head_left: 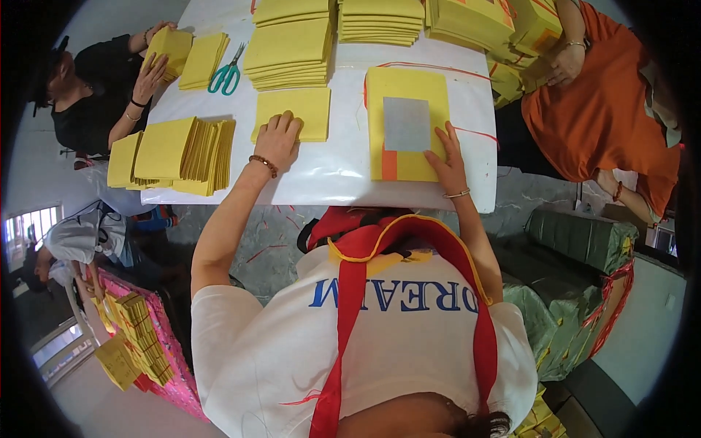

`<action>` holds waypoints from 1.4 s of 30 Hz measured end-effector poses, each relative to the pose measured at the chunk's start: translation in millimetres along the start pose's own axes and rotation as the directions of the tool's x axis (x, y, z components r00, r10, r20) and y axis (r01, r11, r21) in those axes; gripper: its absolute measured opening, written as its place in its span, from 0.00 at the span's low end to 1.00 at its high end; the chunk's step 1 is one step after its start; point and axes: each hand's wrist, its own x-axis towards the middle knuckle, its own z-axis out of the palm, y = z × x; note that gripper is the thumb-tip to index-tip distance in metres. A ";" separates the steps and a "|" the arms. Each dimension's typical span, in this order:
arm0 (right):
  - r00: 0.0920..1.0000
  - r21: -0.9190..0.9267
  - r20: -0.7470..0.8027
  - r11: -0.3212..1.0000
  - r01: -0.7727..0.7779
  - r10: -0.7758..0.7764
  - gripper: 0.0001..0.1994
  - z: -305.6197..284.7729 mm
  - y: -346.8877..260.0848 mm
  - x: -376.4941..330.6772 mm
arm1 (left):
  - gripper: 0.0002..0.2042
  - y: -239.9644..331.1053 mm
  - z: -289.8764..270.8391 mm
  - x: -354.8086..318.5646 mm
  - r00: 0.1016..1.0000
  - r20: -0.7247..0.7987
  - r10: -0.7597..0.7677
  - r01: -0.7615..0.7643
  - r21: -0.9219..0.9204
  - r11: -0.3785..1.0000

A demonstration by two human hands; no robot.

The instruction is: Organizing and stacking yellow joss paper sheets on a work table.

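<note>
My left hand (277, 137), with a beaded bracelet at the wrist, lies palm down on the near left part of a yellow paper packet (312, 117). Its fingers are laid over the paper, and its thumb is hidden. On the right, a larger yellow paper bundle (410, 86) carries a grey rectangle (407, 124) and an orange patch (389, 166) on top. My right hand (449, 157) rests at this bundle's right edge, fingers and thumb spread apart. Red string (475, 134) runs from under the bundle to the table's right edge.
Yellow paper stacks (286, 55) line the white table's (321, 182) far side; more (168, 150) stand at the near left. Teal-handled scissors (226, 73) lie between stacks. One person (91, 95) handles paper at left; another, in orange (595, 102), stands at right. Green wrapped bales (540, 285) are behind.
</note>
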 end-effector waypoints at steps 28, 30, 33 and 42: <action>0.951 0.555 0.146 0.773 -0.306 0.272 0.25 -24.8 -9.8 -5.7 | 0.08 121.3 -0.7 49.7 0.918 0.034 0.396 -0.220 -0.787 0.576; 0.961 0.539 0.146 0.795 -0.277 0.236 0.26 -25.3 -1.2 -5.1 | 0.09 118.7 0.3 53.9 0.913 0.224 0.342 0.029 -0.870 0.492; 0.969 0.539 0.122 0.806 -0.246 0.214 0.26 -23.9 0.5 -5.1 | 0.09 117.1 -1.2 60.3 0.894 0.280 0.350 0.095 -0.881 0.463; 0.970 0.610 0.132 0.755 -0.241 0.203 0.25 -24.0 0.7 -6.5 | 0.08 117.0 -9.6 71.8 0.861 0.355 0.364 0.182 -0.883 0.433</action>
